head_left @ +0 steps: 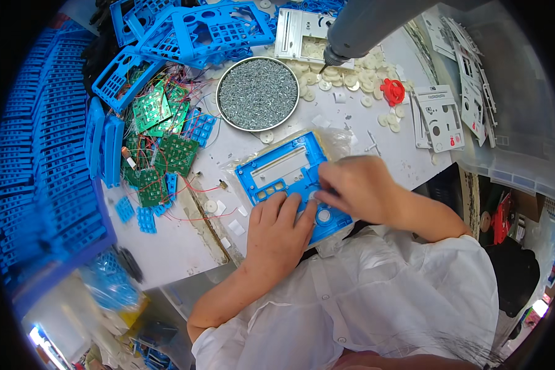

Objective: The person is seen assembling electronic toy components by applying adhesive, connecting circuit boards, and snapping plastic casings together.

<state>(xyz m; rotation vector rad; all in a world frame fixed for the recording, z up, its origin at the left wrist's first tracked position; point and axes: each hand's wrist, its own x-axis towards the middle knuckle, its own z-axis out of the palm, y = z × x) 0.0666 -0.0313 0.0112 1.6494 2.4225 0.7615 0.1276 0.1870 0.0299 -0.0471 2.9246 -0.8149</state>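
Observation:
A blue plastic casing panel (285,147) with cut-out windows lies tilted on a clear plastic bag in front of me. My left hand (274,231) rests on its near edge, fingers stretched out and touching the blue plastic. Over the panel's right side is my right hand (364,188), thumb and fingers pinched together close to the surface. Whatever sits in that pinch is too small to make out. A white round disc (324,215) shows in the panel near the left fingertips.
Beyond the panel stand a round tin of small screws (258,94) and scattered cream discs (367,79). Green circuit boards (177,154) with wires and blue casings (222,31) lie left. A grey power screwdriver (357,31) hangs above. White panels (441,120) lie right, beside a red part (392,92).

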